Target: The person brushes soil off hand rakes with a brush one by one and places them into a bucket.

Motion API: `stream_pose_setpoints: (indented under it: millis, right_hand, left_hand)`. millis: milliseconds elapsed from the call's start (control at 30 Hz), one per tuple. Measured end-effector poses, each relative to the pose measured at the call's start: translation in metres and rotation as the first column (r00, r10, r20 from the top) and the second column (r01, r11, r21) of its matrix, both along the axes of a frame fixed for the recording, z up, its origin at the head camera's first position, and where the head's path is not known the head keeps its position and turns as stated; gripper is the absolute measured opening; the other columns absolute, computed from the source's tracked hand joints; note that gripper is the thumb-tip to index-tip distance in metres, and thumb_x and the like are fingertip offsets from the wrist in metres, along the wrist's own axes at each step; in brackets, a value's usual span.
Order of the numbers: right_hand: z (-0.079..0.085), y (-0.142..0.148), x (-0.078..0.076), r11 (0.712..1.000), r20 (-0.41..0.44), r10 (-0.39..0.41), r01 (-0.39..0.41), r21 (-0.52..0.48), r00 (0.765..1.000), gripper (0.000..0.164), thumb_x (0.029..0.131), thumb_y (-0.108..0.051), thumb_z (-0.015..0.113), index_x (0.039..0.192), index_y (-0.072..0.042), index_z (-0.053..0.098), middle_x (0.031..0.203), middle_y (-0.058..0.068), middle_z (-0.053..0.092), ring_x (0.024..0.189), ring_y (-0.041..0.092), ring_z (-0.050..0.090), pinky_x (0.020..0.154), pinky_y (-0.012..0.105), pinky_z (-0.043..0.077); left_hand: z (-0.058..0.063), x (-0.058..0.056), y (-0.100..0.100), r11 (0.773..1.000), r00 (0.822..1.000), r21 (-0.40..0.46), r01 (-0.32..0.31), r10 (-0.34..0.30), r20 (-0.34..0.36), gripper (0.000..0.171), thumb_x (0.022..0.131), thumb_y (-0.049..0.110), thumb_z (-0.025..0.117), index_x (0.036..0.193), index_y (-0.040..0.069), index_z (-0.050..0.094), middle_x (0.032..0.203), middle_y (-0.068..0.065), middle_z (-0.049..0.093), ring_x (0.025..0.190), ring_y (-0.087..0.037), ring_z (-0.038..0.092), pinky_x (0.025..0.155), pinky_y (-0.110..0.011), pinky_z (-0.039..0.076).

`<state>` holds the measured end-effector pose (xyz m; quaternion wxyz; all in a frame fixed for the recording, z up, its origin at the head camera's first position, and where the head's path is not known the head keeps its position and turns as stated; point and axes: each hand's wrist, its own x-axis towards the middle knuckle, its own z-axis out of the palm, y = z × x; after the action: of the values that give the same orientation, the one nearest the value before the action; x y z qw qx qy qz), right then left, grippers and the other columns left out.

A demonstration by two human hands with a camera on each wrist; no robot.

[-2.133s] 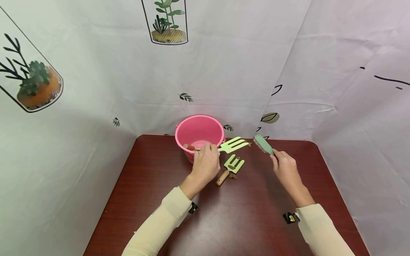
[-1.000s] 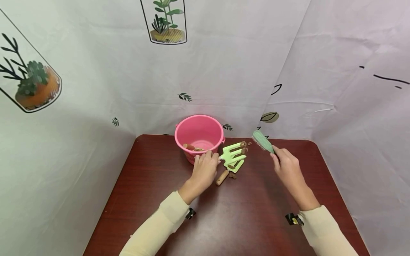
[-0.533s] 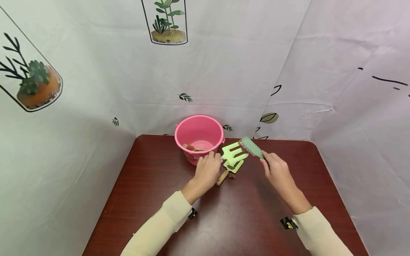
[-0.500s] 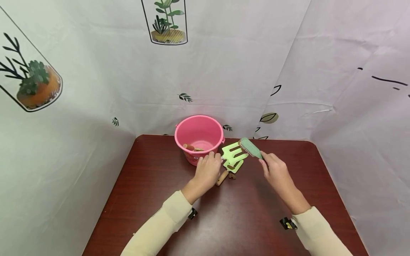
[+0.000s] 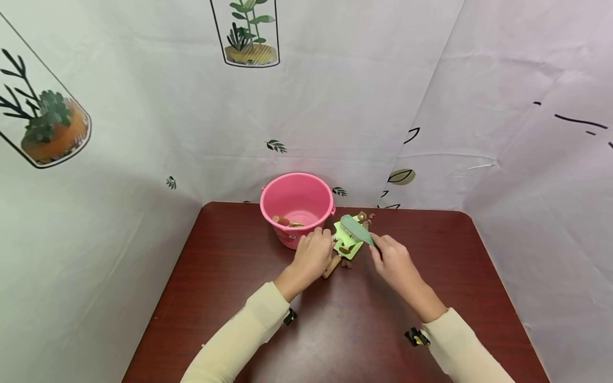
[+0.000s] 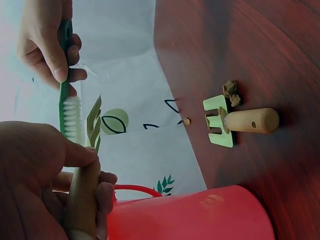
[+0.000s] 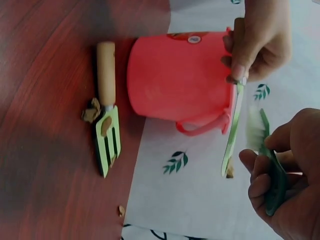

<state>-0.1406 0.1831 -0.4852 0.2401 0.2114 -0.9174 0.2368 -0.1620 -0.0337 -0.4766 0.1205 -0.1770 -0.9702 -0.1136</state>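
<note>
My left hand hides most of the held fork's handle from above; the left wrist view shows my fingers curled round the wood, its end running to the frame's bottom edge. The held fork is raised beside the pink bucket, its green tines partly covered from above by the brush. My right hand grips that brush by its handle. From above its back hides most of the bristles; the left wrist view shows them white and facing the tines, while the right wrist view blurs them. I can't tell whether they touch.

From above, the second fork merges with the raised one; the wrist views show it lying on the desk, well below, with brown pieces beside it. Only the head view looks into the bucket, where a wooden-handled tool is partly hidden by the near rim.
</note>
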Motion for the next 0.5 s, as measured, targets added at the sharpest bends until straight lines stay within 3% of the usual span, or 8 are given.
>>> stream_pose_setpoints:
  millis: [233, 500]
  right_hand:
    - [-0.0022, -0.0085, 0.0016, 1.0, 0.012, 0.006, -0.007, 0.024, 1.0, 0.028, 0.089, 0.002, 0.076, 0.115, 0.011, 0.071, 0.088, 0.017, 0.07, 0.072, 0.024, 0.065, 0.061, 0.038, 0.055]
    - [-0.0011, -0.0052, -0.0015, 0.999, 0.028, -0.035, 0.034, 0.027, 0.999, 0.027, 0.091, -0.001, 0.075, 0.115, 0.012, 0.07, 0.087, 0.019, 0.069, 0.073, 0.029, 0.068, 0.063, 0.043, 0.057]
  left_hand:
    - [-0.0038, -0.002, 0.0009, 1.0, 1.0, 0.013, 0.01, -0.01, 0.018, 0.018, 0.103, 0.021, 0.06, 0.092, 0.007, 0.062, 0.088, -0.009, 0.064, 0.079, -0.027, 0.068, 0.071, -0.045, 0.055]
    - [-0.0065, -0.0023, -0.0005, 1.0, 0.999, 0.011, 0.016, -0.016, -0.04, 0.017, 0.101, 0.02, 0.063, 0.091, 0.006, 0.063, 0.086, -0.009, 0.065, 0.078, -0.027, 0.065, 0.068, -0.043, 0.053]
